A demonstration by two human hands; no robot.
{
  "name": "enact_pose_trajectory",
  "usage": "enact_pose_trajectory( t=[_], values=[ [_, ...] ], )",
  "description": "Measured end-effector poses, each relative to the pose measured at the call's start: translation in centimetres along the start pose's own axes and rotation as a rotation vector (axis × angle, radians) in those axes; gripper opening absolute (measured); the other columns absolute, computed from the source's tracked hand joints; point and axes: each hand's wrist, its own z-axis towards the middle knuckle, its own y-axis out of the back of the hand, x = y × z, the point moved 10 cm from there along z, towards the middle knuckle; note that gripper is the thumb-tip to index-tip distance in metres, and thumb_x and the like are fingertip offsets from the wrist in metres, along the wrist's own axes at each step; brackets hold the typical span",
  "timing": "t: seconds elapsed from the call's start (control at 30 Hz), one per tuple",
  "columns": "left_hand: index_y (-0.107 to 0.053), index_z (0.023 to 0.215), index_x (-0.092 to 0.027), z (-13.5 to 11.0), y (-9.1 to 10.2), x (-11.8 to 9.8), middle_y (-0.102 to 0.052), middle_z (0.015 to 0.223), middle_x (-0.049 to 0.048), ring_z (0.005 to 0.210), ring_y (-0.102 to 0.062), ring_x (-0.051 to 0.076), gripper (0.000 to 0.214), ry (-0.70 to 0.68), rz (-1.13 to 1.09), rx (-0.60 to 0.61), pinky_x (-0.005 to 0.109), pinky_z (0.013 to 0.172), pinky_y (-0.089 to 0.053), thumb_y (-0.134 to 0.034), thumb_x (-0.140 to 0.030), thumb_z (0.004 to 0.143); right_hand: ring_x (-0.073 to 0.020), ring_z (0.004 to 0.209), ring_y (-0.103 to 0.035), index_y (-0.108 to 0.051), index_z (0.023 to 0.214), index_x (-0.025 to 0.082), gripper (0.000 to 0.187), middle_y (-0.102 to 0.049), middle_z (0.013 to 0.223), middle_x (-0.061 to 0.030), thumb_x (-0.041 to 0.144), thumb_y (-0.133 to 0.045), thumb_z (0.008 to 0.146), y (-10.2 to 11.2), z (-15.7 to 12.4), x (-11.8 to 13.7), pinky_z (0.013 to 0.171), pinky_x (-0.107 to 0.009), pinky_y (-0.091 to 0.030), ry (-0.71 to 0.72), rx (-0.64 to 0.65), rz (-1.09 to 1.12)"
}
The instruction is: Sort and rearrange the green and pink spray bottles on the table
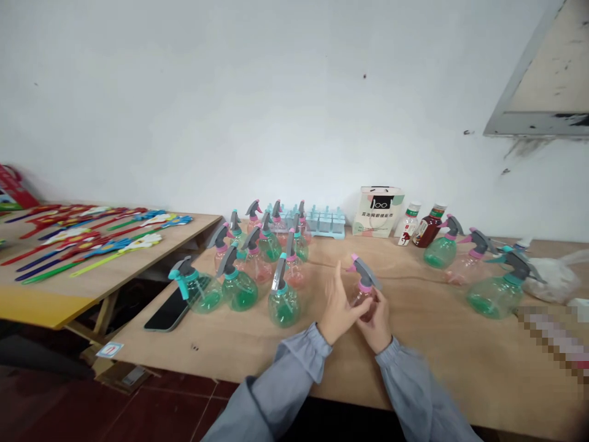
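In front of me is a pink spray bottle (365, 274) with a grey and pink trigger head, standing roughly upright. My right hand (376, 322) is closed around its body, which the fingers partly cover. My left hand (339, 310) is at the bottle's left side, open, the index finger pointing up and the thumb stretched across the bottle's front. A green spray bottle (284, 304) stands to the left, and behind it is a group of several more, green (239, 288) and pink (258, 267).
A phone (168, 312) lies under a tilted green bottle (205, 294). Three spray bottles (494, 298) stand at right, near a plastic bag (552, 276). Along the wall are a light-blue rack (329, 224), a paper bag (378, 215) and two drink bottles (427, 228). Colourful hand-shaped sticks (92, 245) cover the left table.
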Motion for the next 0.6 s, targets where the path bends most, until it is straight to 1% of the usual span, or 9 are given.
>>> enact_pose_trajectory(
  t=[0.07, 0.13, 0.23, 0.3, 0.33, 0.37, 0.43, 0.5, 0.6],
  values=[
    [-0.022, 0.147, -0.016, 0.6, -1.2, 0.8, -0.033, 0.152, 0.0227, 0.144, -0.031, 0.036, 0.1, 0.042, -0.013, 0.003, 0.053, 0.118, -0.022, -0.079, -0.032, 0.066, -0.0389, 0.117, -0.05, -0.027, 0.144, 0.023, 0.079, -0.048, 0.128, -0.0184, 0.06, -0.058, 0.082, 0.1, -1.1, 1.9, 0.095, -0.064, -0.045, 0.087, -0.01, -0.126],
    [-0.023, 0.145, -0.017, 0.6, -1.2, 1.5, -0.039, 0.148, 0.0211, 0.14, -0.036, 0.034, 0.096, 0.046, -0.015, -0.047, 0.051, 0.116, -0.026, -0.078, -0.027, 0.066, -0.0384, 0.117, -0.05, -0.023, 0.148, 0.019, 0.08, -0.047, 0.128, -0.0198, 0.059, -0.054, 0.086, 0.2, -2.1, 3.5, 0.094, -0.063, -0.046, 0.124, 0.006, -0.191],
    [-0.036, 0.136, -0.017, 0.3, -0.3, 2.0, -0.053, 0.134, 0.0158, 0.127, -0.05, 0.03, 0.076, 0.047, 0.001, -0.086, 0.047, 0.109, -0.035, -0.071, -0.019, 0.069, -0.0354, 0.118, -0.052, -0.023, 0.15, 0.018, 0.081, -0.047, 0.131, -0.0198, 0.056, -0.057, 0.087, 0.5, -2.5, 5.6, 0.094, -0.056, -0.049, 0.185, 0.159, -0.177],
    [-0.047, 0.126, -0.018, 0.4, 0.2, 2.4, -0.062, 0.118, 0.0105, 0.11, -0.06, 0.025, 0.058, 0.081, -0.008, -0.045, 0.042, 0.1, -0.043, -0.067, -0.017, 0.072, -0.0322, 0.118, -0.054, -0.037, 0.144, 0.021, 0.068, -0.052, 0.129, -0.0165, 0.052, -0.058, 0.088, 2.1, -1.6, 6.4, 0.096, -0.051, -0.049, 0.271, 0.252, -0.14],
    [-0.051, 0.122, -0.019, 0.5, 0.4, 2.5, -0.064, 0.11, 0.008, 0.101, -0.062, 0.022, 0.05, 0.099, -0.025, -0.015, 0.039, 0.095, -0.046, -0.064, -0.016, 0.073, -0.0308, 0.118, -0.054, -0.046, 0.137, 0.024, 0.055, -0.054, 0.127, -0.0136, 0.049, -0.056, 0.09, 4.0, -0.5, 6.1, 0.098, -0.05, -0.047, 0.283, 0.222, -0.143],
    [-0.054, 0.118, -0.019, 0.6, 0.7, 2.6, -0.065, 0.105, 0.0063, 0.095, -0.063, 0.02, 0.045, 0.109, -0.05, 0.011, 0.037, 0.091, -0.047, -0.062, -0.015, 0.074, -0.03, 0.117, -0.054, -0.051, 0.13, 0.024, 0.045, -0.056, 0.124, -0.0127, 0.047, -0.054, 0.092, 7.3, 1.0, 5.0, 0.1, -0.051, -0.045, 0.247, 0.076, -0.15],
    [-0.057, 0.115, -0.019, 1.0, 1.2, 2.5, -0.066, 0.103, 0.0052, 0.091, -0.062, 0.018, 0.042, 0.099, -0.109, 0.048, 0.033, 0.087, -0.046, -0.062, -0.014, 0.074, -0.0306, 0.114, -0.054, -0.051, 0.127, 0.02, 0.046, -0.055, 0.12, -0.0143, 0.05, -0.051, 0.092, 15.9, 3.4, 1.0, 0.096, -0.055, -0.044, 0.085, -0.354, -0.183],
    [-0.058, 0.117, -0.019, 1.4, 1.8, 2.4, -0.065, 0.106, 0.006, 0.094, -0.061, 0.018, 0.045, 0.093, -0.172, 0.064, 0.031, 0.087, -0.046, -0.065, -0.018, 0.073, -0.0366, 0.117, -0.049, -0.044, 0.132, 0.014, 0.072, -0.048, 0.126, -0.0225, 0.063, -0.06, 0.082, 22.9, 4.9, -3.8, 0.093, -0.06, -0.042, -0.05, -0.637, -0.29],
    [-0.063, 0.107, -0.018, 1.8, 2.2, 2.7, -0.065, 0.109, 0.0078, 0.097, -0.06, 0.019, 0.036, 0.165, -0.289, 0.115, 0.032, 0.088, -0.046, -0.069, -0.031, 0.074, -0.0473, 0.124, -0.038, -0.04, 0.135, 0.002, 0.111, -0.043, 0.126, -0.0364, 0.076, -0.072, 0.059, 29.6, 7.4, -10.7, 0.097, -0.069, -0.029, -0.191, -0.721, -0.524]
  ],
)
